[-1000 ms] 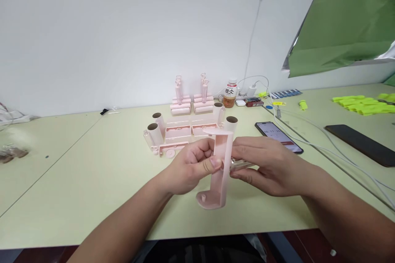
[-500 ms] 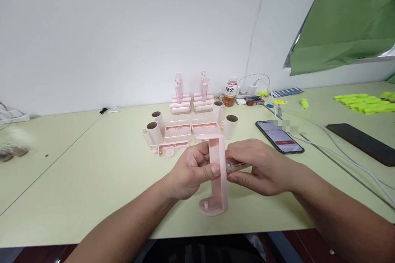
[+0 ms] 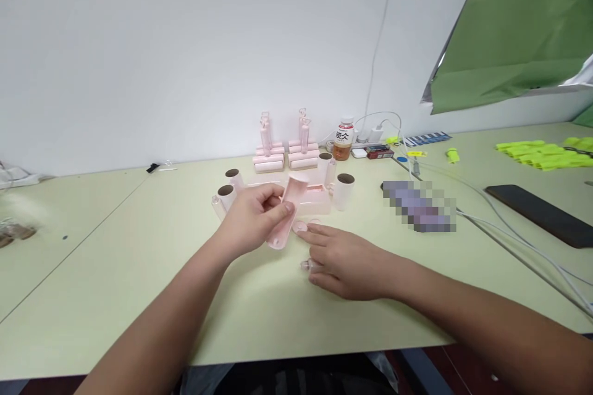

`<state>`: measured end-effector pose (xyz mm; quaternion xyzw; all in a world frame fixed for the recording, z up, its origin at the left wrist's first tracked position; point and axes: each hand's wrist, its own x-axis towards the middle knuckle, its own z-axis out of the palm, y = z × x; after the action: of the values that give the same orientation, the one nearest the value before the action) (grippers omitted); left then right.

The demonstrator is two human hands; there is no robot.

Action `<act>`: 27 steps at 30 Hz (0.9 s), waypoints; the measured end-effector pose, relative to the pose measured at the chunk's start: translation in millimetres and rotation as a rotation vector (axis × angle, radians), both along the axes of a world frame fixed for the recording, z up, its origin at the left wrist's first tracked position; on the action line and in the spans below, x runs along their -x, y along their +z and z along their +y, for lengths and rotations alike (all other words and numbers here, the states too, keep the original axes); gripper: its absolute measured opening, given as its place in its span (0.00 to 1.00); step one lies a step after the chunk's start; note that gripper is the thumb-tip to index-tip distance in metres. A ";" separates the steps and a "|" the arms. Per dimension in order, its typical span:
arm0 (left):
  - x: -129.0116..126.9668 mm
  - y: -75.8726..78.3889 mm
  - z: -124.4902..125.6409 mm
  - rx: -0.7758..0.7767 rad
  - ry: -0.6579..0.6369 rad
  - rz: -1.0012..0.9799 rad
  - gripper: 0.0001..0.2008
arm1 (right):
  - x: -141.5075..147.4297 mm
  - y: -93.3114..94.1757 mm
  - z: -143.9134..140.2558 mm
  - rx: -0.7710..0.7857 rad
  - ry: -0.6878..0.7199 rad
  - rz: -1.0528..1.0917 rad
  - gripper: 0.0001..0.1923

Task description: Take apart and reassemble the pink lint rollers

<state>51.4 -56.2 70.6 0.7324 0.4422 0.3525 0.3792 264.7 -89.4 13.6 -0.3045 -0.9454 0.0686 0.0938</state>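
Observation:
My left hand (image 3: 254,219) grips a pink trough-shaped plastic shell (image 3: 291,194), tilted, its hollow side toward me. Low over the table, my right hand (image 3: 347,262) keeps a small clear-tipped handle (image 3: 306,266) under its curled fingers; most of the handle is hidden. The right index finger reaches to a flat pink disc (image 3: 300,226), seemingly touching it. A second disc (image 3: 315,221) lies just behind. Beyond the hands is another pink shell (image 3: 315,203), partly covered by the held one.
White rolls with brown cores (image 3: 345,188) stand on both sides of the shells. Assembled pink rollers (image 3: 269,163) are lined up by the wall beside a drink bottle (image 3: 343,142). To the right lie a blurred-out phone (image 3: 419,207), a dark slab (image 3: 540,213) and white cables (image 3: 509,231).
My left hand has moved left and up with the shell, turning it. My right hand has come away from the shell and down to the discs, carrying the clear-tipped handle.

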 end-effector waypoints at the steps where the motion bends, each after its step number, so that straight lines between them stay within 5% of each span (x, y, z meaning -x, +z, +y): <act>1: -2.6 1.9 0.7 -0.031 -0.004 0.090 0.09 | 2.3 -5.3 -0.1 0.004 -0.019 -0.002 0.17; 13: -27.6 10.2 28.8 -0.338 0.072 0.726 0.09 | 9.5 -20.2 1.0 0.067 -0.055 -0.097 0.21; 27: -29.8 5.3 36.0 -0.351 0.047 0.784 0.08 | 9.7 -23.7 1.5 0.120 -0.059 -0.094 0.22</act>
<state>81.2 -20.2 75.8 0.8542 0.5026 0.1258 0.0439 255.0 -87.9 -10.1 -0.3402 -0.9336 0.1080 0.0330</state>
